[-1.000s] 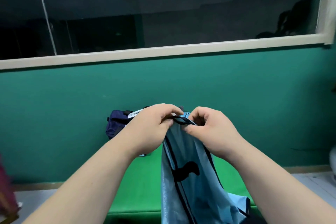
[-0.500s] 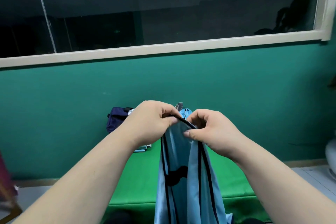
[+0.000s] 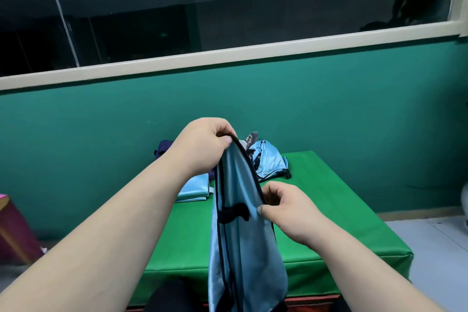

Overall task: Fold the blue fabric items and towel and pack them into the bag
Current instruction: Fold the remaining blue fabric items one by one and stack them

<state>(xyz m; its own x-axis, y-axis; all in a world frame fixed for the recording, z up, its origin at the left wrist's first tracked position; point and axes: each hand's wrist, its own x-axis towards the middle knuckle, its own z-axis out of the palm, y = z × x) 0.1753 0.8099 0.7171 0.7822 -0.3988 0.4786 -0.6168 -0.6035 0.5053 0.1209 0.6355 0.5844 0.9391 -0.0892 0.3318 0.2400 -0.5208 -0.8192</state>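
Blue fabric item (image 3: 240,235) hangs lengthwise in the air between the person and the green padded table (image 3: 329,210), held up clear of it; it is thin, shiny and limp, so I judge it light, soft and rather slippery, prone to slide out of a loose hold and to collapse wherever it is not supported. The black-trimmed edge (image 3: 249,164) looks firmer than the sheen of the panel, and seems the sensible place to take hold; a pinch at each end of that hem should keep the piece taut enough to fold.

The left hand (image 3: 202,147) grips the top of the hem, thumb pressed against curled fingers; the right hand (image 3: 288,210) pinches the same hem lower down, thumb and forefinger closed on it, well apart from the left. A folded light-blue piece (image 3: 193,189) lies on the table behind the left wrist; a light-blue heap (image 3: 268,162) sits at the far edge, and a dark navy object (image 3: 163,148), perhaps the bag, shows just beyond the left forearm.

A second ago both hands pinched the hem side by side at the top, thumbs almost touching; since then the right hand has slid down the trim while the left has stayed high, so the edge now stretches slantwise between them; the view has also swung to show more of the table.
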